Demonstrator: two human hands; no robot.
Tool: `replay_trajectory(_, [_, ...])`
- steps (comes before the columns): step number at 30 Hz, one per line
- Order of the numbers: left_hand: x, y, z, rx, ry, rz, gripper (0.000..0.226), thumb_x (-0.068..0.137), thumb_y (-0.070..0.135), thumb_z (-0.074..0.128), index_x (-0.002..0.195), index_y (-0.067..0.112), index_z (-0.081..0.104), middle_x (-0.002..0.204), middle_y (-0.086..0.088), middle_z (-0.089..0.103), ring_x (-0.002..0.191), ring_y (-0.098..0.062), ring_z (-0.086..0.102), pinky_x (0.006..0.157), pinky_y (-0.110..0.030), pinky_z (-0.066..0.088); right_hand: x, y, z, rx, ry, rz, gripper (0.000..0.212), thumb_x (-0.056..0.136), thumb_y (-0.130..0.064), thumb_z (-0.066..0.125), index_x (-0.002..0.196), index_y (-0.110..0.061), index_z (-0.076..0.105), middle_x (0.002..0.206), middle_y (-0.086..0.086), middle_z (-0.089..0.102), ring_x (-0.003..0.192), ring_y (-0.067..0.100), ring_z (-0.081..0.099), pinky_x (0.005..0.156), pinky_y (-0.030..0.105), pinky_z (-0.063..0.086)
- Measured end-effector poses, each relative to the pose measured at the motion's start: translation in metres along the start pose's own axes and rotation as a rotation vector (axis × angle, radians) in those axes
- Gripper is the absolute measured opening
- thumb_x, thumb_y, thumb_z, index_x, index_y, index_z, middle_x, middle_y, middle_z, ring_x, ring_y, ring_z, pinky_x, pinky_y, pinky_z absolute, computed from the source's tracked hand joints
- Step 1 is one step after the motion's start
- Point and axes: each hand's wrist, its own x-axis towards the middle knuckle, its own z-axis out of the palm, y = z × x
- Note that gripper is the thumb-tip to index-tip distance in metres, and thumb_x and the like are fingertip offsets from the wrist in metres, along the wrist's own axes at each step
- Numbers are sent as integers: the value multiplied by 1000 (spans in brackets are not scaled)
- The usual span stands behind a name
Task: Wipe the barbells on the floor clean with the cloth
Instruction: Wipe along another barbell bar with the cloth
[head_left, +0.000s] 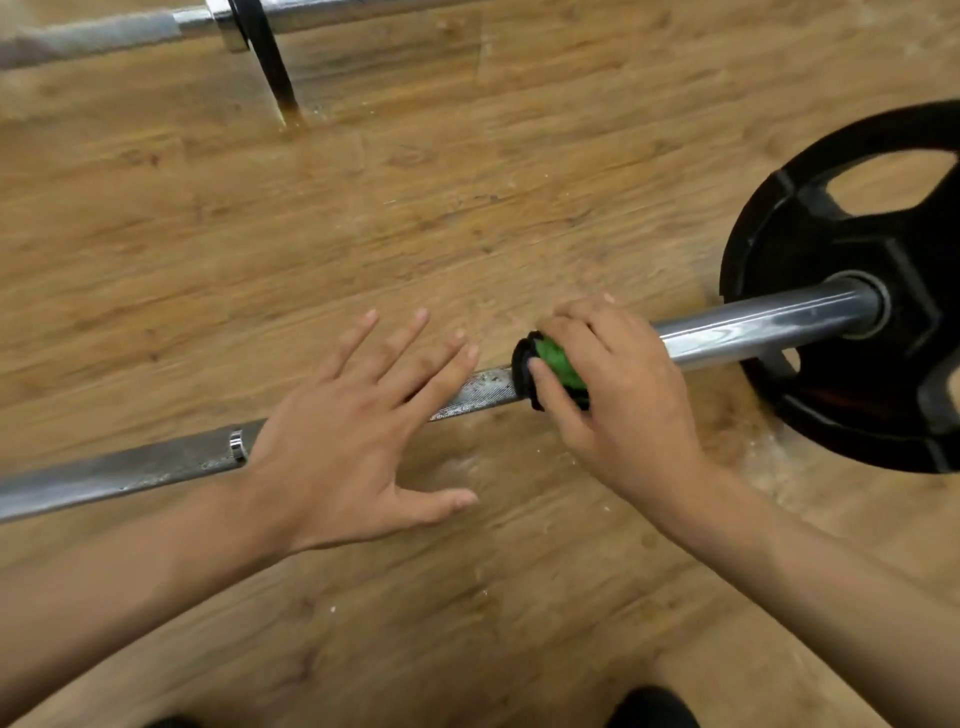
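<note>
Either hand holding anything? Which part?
Right hand grips the green-and-black piece around the silver steel barbell bar, curled over its top. Left hand open, holding nothing.

Steel barbell (753, 332) lying flat, green cloth (558, 364) on it, second barbell (104, 36) beyond

left hand (340, 447) — bare | right hand (618, 395) — bare | dark clothing (652, 709) at bottom edge
</note>
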Motion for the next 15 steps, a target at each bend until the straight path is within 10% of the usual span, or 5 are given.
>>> replay_trajectory(3, [-10,5,1,-30,17,67,106,93,89,20,166,12,21,172,-7,24,161,-33,15,126,-60,19,-25,3,-1,-6,1,-107,29,102,-22,58,118,-1,70,129,19,65,131,37,57,115,48,42])
replay_trajectory(7, [-12,-9,-7,10,-43,331,109,93,87,30,167,9,13,176,-10,8,162,-32,6,128,-53,11,19,-9,-7,-60,-201,186,27,88,-39,57,86,-16,73,88,8,69,83,34,63,64,35,39])
replay_trajectory(10, [-15,-9,-7,-8,-46,410,112,92,86,35,166,3,15,175,-14,8,162,-32,9,126,-52,13,18,-9,-3,-107,-226,210,27,90,-38,57,91,-17,74,87,10,68,81,37,62,63,34,33])
replay_trajectory(15, [-26,11,2,-100,-15,367,111,92,85,36,165,4,19,175,-13,11,162,-33,10,127,-52,13,-56,-6,-15,38,1,-69,30,102,-17,57,123,-1,70,121,17,68,120,34,63,114,44,43])
